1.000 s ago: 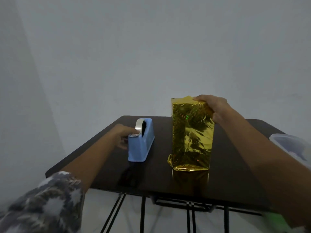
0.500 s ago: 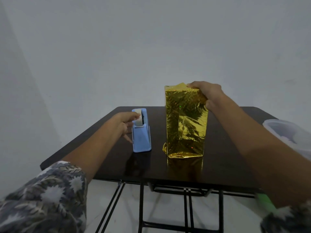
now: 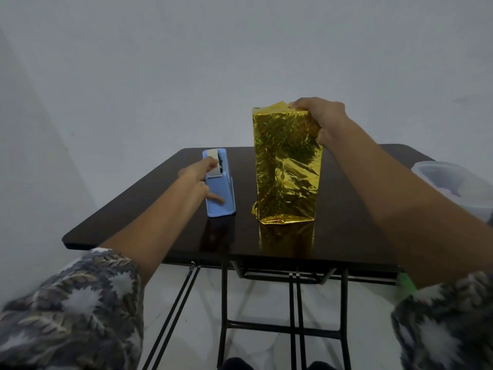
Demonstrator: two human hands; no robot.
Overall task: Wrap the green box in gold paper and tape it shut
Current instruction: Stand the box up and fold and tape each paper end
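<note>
So the gold-wrapped box [image 3: 286, 166] is standing upright around the middle of the dark bench [image 3: 138, 217], with the paper crumpling a bit at its foot. The right hand [image 3: 320, 118] is reaching out on a straight arm and clamping the box's top right corner, fingers curling over the top and thumb pressing the near face. That grip is closed tight on it. The left hand [image 3: 198, 180] is stretching to the blue tape dispenser [image 3: 220, 193], which is sitting near the box's left side with a gap between them. One finger is resting on the tape [image 3: 213, 162] by the cutter, another is lying along the dispenser's side. That grip is spread apart, clamping nothing. A clear plastic tub [image 3: 453, 182] is sitting at the right edge.
</note>
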